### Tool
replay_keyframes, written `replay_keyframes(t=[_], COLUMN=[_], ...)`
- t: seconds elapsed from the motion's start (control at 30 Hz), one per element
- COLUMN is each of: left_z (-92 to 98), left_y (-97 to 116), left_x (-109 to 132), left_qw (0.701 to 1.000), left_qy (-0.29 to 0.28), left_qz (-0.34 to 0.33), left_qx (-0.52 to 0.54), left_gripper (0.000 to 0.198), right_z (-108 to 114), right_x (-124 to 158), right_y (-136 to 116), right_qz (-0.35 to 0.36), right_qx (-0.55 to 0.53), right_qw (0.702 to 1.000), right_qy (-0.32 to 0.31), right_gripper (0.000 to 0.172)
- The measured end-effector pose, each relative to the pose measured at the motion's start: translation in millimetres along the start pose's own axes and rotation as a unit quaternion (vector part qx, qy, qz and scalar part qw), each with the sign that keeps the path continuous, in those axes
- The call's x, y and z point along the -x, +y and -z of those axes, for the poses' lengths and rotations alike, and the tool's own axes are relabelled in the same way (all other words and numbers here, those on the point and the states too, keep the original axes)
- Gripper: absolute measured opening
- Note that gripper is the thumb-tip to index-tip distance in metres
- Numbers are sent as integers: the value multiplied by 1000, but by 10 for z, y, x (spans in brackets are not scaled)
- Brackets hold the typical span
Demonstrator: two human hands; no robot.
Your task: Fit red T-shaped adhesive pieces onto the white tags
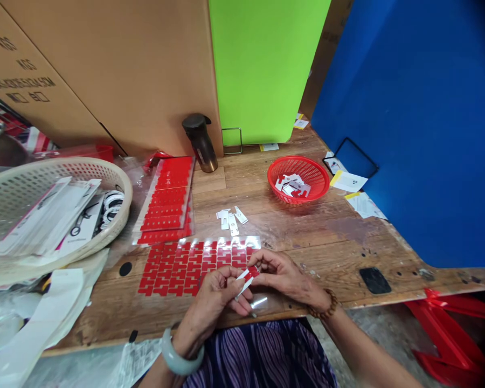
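Note:
My left hand (213, 295) is closed on a small white card (243, 284) near the table's front edge. My right hand (286, 278) pinches a red sticker (253, 272) at the card's upper right end; how far the two are stuck together I cannot tell. Just beyond and left of the hands lies a clear sheet of red stickers (188, 268), with some see-through gaps along its right and far sides. Several loose white cards (231, 221) are scattered past that sheet. A red basket (320, 186) at the right back contains white cards with red pieces on them.
Stacked red sticker sheets (167, 196) lie left of centre. A dark bottle (202, 145) stands behind them against cardboard. On the left, a large white basket (123, 215) holds printed cards and rings. A green panel (262, 70) and blue panel (420, 134) rise behind and right.

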State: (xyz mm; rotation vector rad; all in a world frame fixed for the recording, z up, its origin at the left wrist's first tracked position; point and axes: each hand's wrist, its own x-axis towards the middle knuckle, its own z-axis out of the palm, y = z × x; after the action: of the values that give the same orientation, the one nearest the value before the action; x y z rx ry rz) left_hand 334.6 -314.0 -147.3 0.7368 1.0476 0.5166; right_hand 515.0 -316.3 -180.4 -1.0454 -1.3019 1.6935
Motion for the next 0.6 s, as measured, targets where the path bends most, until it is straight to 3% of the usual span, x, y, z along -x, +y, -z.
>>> replay_keyframes(t=[0.13,0.3,0.47,0.53,0.6], left_z=[8,12,-23,4,68], left_y=[45,33,13,-1,-32], left_x=[-2,-72,-170,-188,-189], left_qw=[999,1000,997,993,968], left_qy=[-17,15,5,34,91], left_qz=[21,-22,-29,-66,-144], left_qx=[26,-17,-67,-96,-183], left_gripper=[33,33,37,37,33], right_z=[-10,-12,-13,76,218], right_x=[35,34,-37,-65,-91], right_y=[6,2,44,-4,-116], right_qz=[7,-13,-28,-36,-11], right_qx=[5,-76,-42,-32,-79], right_qw=[1000,997,999,997,985], right_qy=[26,-14,18,59,151], right_gripper=[19,38,23,20,21])
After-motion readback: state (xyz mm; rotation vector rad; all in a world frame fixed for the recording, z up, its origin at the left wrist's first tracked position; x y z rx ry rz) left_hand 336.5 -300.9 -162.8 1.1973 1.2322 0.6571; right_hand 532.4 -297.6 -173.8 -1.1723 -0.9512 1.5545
